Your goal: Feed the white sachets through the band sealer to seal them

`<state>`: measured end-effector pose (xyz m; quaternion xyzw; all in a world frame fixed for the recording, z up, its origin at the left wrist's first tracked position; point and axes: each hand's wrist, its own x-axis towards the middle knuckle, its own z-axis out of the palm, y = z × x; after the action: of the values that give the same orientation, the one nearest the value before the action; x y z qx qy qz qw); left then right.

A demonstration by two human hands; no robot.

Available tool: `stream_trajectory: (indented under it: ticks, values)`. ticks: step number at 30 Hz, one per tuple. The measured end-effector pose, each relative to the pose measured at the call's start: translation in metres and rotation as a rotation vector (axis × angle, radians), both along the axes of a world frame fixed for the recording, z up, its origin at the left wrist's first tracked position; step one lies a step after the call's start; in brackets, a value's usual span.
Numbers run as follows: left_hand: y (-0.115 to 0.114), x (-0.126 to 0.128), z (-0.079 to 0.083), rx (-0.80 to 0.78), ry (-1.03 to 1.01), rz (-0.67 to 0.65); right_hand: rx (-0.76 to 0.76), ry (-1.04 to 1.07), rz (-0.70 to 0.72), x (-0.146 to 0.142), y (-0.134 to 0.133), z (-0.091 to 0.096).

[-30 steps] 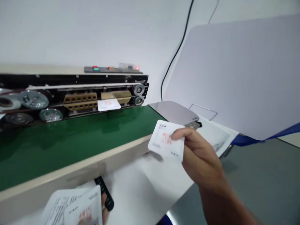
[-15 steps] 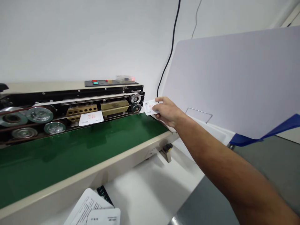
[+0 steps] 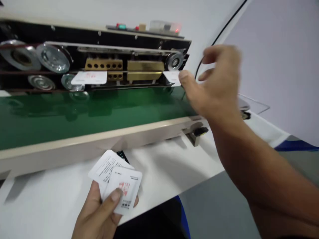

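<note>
My left hand is closed on a few white sachets, fanned out, with the thumb pressed on the top one's red print. My right hand, blurred, is at the right end of the band sealer. Its fingers are spread apart, and the thumb tip overlaps the edge of a white sachet at the sealer's end wheels. Farther left along the band sits another sachet with red print, below the brass blocks.
A green conveyor belt runs below the sealing band. Under it is a white tabletop, with a black knob on the frame above. A black cable hangs at the right, beside a large pale panel.
My right hand has opened from the sachet, which now sits at the sealer's wheels. The other sachet has travelled left. My left hand with its sachets has come into view.
</note>
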<state>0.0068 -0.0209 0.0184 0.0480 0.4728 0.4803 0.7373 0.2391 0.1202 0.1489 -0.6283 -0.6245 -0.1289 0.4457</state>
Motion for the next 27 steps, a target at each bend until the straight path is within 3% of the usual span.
stream_trajectory:
  ticks: [2, 4, 7, 10, 13, 16, 23, 27]
  values:
    - [0.002, 0.001, 0.002, 0.047, 0.0, 0.008, 0.047, -0.076, 0.178, -0.023, -0.045, -0.03]
    - [0.003, 0.003, 0.002, 0.057, -0.045, 0.043, -0.111, -0.098, 0.482, -0.046, -0.087, -0.067]
    - [0.004, 0.003, -0.002, 0.049, -0.099, 0.091, -0.386, 0.144, 0.59, -0.073, -0.123, -0.119]
    - [0.005, -0.003, -0.013, 0.023, -0.101, 0.126, -0.52, 0.308, 0.574, -0.089, -0.13, -0.146]
    - [0.008, -0.007, -0.019, -0.011, -0.091, 0.218, -0.59, 0.251, 0.546, -0.093, -0.127, -0.149]
    - [0.012, -0.002, -0.014, -0.055, -0.02, 0.28, -0.595, 0.282, 0.576, -0.089, -0.128, -0.145]
    - [0.012, 0.009, 0.004, -0.165, 0.108, 0.25, -0.581, 0.799, 0.72, -0.064, -0.132, -0.133]
    - [0.01, 0.011, 0.01, -0.13, 0.042, 0.203, -0.52, 1.124, 0.679, -0.039, -0.123, -0.116]
